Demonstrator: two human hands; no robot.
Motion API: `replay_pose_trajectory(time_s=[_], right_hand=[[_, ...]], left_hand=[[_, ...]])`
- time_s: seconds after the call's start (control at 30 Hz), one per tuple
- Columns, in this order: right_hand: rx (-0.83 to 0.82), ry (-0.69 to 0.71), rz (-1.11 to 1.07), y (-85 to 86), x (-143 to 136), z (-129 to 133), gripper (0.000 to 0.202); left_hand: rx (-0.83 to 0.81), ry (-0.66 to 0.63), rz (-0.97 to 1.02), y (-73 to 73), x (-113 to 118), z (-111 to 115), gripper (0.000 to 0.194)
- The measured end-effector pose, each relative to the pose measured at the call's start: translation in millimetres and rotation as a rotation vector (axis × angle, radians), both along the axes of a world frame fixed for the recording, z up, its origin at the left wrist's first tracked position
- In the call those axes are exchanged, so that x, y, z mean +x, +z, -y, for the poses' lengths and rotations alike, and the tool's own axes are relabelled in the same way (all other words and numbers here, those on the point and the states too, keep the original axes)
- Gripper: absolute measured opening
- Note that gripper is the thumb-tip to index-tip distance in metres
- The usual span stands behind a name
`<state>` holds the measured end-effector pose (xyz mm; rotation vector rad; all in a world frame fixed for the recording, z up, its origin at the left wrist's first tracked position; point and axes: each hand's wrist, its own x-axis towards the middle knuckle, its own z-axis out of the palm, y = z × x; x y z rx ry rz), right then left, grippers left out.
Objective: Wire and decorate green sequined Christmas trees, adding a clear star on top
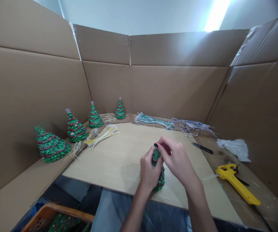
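Observation:
Near the front edge of the table, a small green Christmas tree [162, 181] with red garland stands between my hands, partly hidden by them. My left hand [149, 167] is closed around its upper part. The fingers of my right hand [174, 153] are pinched together at the tree's tip. Whatever they hold there is too small and covered to make out. Dark nail polish shows on a fingertip at the top.
Several finished-looking trees [95, 116] line the left and back. Bundles of yellow-white wires [102, 136], teal wires [153, 120] and purplish wires [193, 125] lie around. At right are a knife [203, 148], white cloth [235, 149] and yellow glue gun [238, 183]. An orange crate [64, 209] sits below left.

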<state>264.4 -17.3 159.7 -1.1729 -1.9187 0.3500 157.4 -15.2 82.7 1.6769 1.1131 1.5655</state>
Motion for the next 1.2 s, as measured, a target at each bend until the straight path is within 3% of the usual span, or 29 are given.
replay_pose_trajectory(time_s=[1.2], right_hand=[[-0.011,0.022,-0.055,1.2,1.8,5.0,0.019]], left_hand=[[0.003,-0.016,0.012,-0.6,1.2,2.2,0.014]])
